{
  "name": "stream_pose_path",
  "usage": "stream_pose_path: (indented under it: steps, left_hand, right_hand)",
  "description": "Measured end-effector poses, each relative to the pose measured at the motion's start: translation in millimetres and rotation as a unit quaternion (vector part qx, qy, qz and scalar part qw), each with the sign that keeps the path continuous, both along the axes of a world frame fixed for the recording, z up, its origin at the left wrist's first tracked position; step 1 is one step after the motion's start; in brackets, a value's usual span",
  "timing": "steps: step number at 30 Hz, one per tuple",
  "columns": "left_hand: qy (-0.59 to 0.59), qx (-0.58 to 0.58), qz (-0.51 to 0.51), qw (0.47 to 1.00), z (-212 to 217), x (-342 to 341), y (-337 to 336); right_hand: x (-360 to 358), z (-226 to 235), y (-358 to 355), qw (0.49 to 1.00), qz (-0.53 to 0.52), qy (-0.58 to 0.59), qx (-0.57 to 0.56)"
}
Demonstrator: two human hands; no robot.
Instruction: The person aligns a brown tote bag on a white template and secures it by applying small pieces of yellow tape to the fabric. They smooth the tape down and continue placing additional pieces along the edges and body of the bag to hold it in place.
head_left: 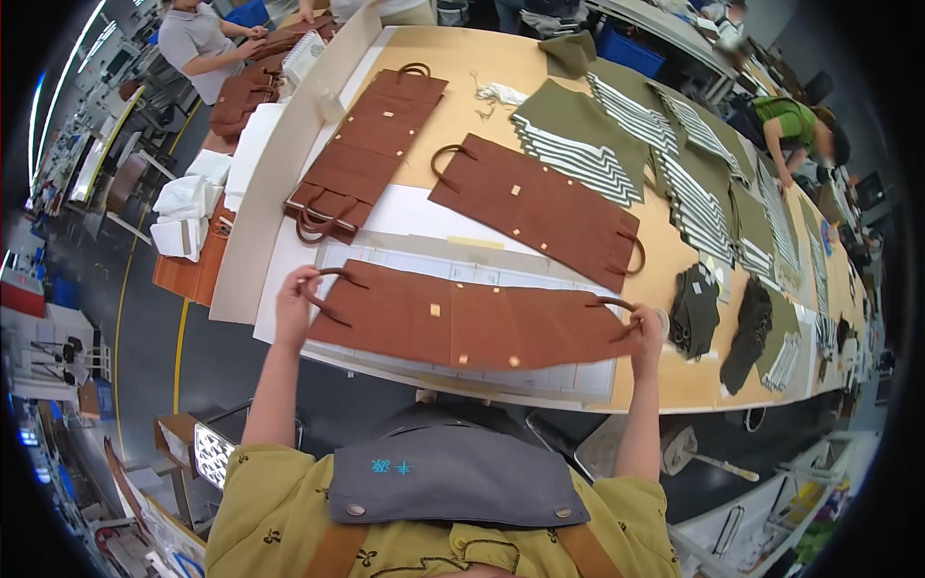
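A long brown bag panel (385, 313) with a loop handle at each end is stretched between my two hands over the near edge of the table. My left hand (293, 306) is closed round the handle at its left end. At the right end, my right hand (648, 330) grips the other handle, close to the panel's edge. Small pale tabs or fittings dot its middle. Just beyond lies a second brown panel (568, 214), flat, with its handles sticking out. A third brown panel (371, 135), partly stacked or folded at its near end, lies to the far left.
An upright board (265, 207) borders the table's left side. Olive pieces (564, 108) with striped white stacks (583, 159) cover the right, near dark fabric bundles (696, 308). A person in green (785, 125) leans over the right end; another (198, 48) stands far left.
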State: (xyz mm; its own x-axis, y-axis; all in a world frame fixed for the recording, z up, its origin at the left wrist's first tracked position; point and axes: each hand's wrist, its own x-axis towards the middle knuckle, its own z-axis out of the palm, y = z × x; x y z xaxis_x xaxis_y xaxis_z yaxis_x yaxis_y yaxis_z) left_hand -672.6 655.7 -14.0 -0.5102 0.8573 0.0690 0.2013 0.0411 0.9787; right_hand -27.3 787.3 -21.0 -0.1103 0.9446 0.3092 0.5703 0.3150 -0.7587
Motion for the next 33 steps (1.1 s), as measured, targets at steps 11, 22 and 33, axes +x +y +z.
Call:
stream_pose_path:
  steps: [11, 22, 33]
  left_hand:
    - [-0.182, -0.194, 0.034, 0.963, -64, 60, -62]
    - [-0.350, -0.152, 0.179, 0.907, -94, 64, -62]
    - [-0.229, -0.163, 0.147, 0.948, -66, 72, -36]
  right_hand:
    - [15, -105, -66, 0.990, -0.040, 0.036, -0.133]
    - [28, -95, -37, 0.761, -0.142, 0.486, -0.405]
    - [6, -83, -27, 0.838, -0.146, 0.376, -0.367]
